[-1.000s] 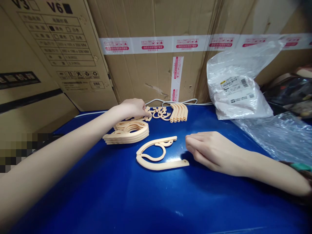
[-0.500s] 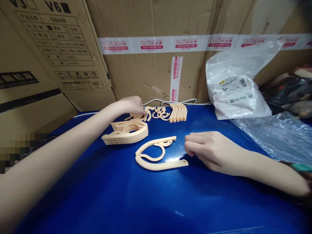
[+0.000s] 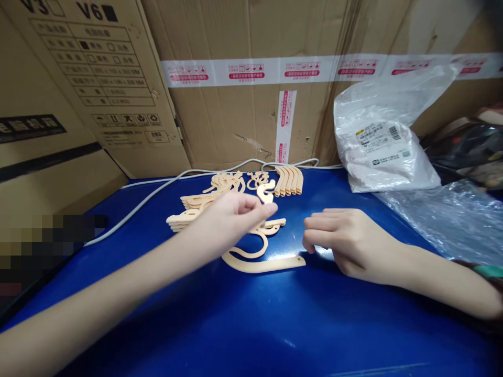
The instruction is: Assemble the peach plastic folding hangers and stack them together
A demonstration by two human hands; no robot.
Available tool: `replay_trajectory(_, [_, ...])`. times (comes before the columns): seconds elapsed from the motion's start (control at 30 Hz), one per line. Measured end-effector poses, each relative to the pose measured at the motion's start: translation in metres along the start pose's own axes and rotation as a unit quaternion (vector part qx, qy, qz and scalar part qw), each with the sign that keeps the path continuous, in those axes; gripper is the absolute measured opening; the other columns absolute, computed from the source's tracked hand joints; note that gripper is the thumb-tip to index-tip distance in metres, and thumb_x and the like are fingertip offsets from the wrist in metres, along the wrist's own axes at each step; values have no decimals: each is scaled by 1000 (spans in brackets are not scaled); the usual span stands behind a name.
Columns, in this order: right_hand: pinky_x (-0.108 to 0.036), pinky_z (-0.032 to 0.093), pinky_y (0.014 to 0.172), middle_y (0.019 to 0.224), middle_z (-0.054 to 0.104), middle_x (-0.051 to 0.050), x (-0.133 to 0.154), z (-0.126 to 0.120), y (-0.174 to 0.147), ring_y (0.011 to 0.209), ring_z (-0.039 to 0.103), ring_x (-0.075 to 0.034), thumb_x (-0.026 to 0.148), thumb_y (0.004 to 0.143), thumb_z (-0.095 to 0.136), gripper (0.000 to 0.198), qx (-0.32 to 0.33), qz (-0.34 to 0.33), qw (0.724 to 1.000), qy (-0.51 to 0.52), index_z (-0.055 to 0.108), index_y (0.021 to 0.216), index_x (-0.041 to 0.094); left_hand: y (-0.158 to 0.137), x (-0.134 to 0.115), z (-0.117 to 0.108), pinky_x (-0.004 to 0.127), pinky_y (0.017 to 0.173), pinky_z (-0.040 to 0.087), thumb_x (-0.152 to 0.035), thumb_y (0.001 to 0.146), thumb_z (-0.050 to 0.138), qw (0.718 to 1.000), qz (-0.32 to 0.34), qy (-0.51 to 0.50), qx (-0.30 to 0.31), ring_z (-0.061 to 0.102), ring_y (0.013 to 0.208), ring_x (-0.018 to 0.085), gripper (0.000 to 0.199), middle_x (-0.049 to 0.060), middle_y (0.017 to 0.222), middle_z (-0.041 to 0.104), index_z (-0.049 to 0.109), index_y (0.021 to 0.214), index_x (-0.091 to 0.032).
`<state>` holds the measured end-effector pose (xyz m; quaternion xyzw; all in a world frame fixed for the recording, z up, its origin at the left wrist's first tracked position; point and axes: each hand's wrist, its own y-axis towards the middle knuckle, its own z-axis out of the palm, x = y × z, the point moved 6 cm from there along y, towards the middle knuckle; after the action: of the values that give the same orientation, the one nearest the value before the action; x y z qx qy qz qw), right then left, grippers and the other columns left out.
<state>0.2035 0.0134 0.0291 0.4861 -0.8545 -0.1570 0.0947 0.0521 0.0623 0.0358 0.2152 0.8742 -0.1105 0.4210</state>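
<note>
My left hand [image 3: 239,214] pinches a small cream plastic hook [image 3: 266,192], curved like an S, between thumb and fingers above the table. Below it lies a part-assembled cream folding hanger [image 3: 267,264], one long curved arm nearest me and an inner loop behind; my hand and wrist hide its left end. To the hanger's right, my right hand [image 3: 346,238] rests with its fingers curled in, and nothing shows in them. A stack of cream hangers [image 3: 183,219] is partly covered by my left forearm.
At the back lie a heap of curved cream pieces [image 3: 226,182], several hooks [image 3: 257,179] and a row of curved arms [image 3: 288,180]. A white cable [image 3: 157,196] crosses the blue table [image 3: 251,324]. Cardboard boxes [image 3: 220,120] stand behind, and a plastic bag [image 3: 387,152] sits right.
My left hand has come back from the pieces at the rear, toward me and right, with a hook in its fingers. My right hand has stayed almost still.
</note>
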Motion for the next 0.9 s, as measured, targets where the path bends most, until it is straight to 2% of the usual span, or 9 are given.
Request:
replay_trajectory(0.17, [-25, 29, 57, 63, 56, 1, 5, -2, -1, 52, 39, -13, 1, 65, 36, 30, -6, -9, 1000, -6, 56, 75, 20, -18, 5, 28, 24, 49, 20, -46, 92, 44, 997, 55, -38, 34, 26, 54, 9, 43, -6, 58, 29, 36, 61, -18])
replay_trajectory(0.27, [-26, 31, 56, 64, 59, 1, 5, -3, 0, 51, 43, -14, 0, 67, 35, 40, -23, 7, 1000, -12, 59, 93, 18, -24, 6, 33, 23, 52, 24, -40, 95, 41, 997, 65, -26, 32, 34, 58, 10, 37, -5, 62, 38, 39, 64, -18])
replay_trajectory(0.37, [-26, 38, 60, 80, 67, -2, 4, -1, 2, 61, 55, -15, 0, 74, 37, 51, -36, 21, 999, 12, 52, 120, 16, -29, 5, 34, 22, 56, 29, -36, 95, 40, 996, 79, -14, 26, 40, 62, 10, 35, -5, 67, 44, 42, 66, -18])
replay_trajectory(0.47, [-26, 44, 72, 105, 69, -6, 5, 3, 3, 84, 64, -16, 2, 82, 38, 53, -29, 14, 998, 51, 45, 132, 17, -32, 4, 36, 22, 52, 29, -35, 94, 43, 996, 90, 7, 28, 38, 57, 9, 34, -6, 63, 43, 42, 65, -18])
replay_trajectory(0.57, [-26, 45, 87, 121, 64, -9, 6, 4, 4, 106, 60, -16, 2, 85, 39, 47, -27, 11, 994, 103, 50, 129, 16, -34, 5, 39, 22, 48, 27, -36, 94, 45, 994, 93, 32, 42, 35, 50, 8, 31, -8, 57, 40, 44, 68, -19])
replay_trajectory(0.63, [-27, 45, 91, 121, 63, -9, 4, 3, 5, 108, 59, -17, 2, 86, 39, 43, -35, 27, 989, 141, 54, 124, 16, -35, 2, 41, 21, 49, 28, -36, 94, 47, 991, 108, 47, 56, 38, 49, 7, 26, -8, 57, 44, 48, 73, -20])
replay_trajectory(0.7, [-27, 47, 86, 112, 65, -8, 0, 1, 5, 100, 61, -17, 7, 89, 39, 34, -47, 67, 980, 183, 58, 116, 16, -37, -1, 43, 21, 50, 30, -35, 93, 50, 988, 126, 64, 65, 42, 49, 7, 17, -9, 60, 50, 54, 83, -21])
replay_trajectory(0.8, [-24, 48, 70, 93, 65, -3, -15, 2, 3, 76, 62, -14, 23, 95, 45, 17, -68, 175, 948, 258, 62, 97, 19, -39, -4, 42, 22, 54, 34, -36, 91, 55, 980, 154, 107, 61, 48, 53, 9, 15, -8, 63, 54, 55, 95, -22])
replay_trajectory(0.9, [-22, 44, 62, 79, 60, 2, -29, 4, 1, 67, 56, -11, 31, 88, 60, 12, -102, 240, 920, 291, 57, 84, 20, -40, -7, 38, 27, 66, 40, -34, 88, 58, 958, 213, 192, 27, 56, 74, 16, 15, -3, 77, 61, 54, 95, -21])
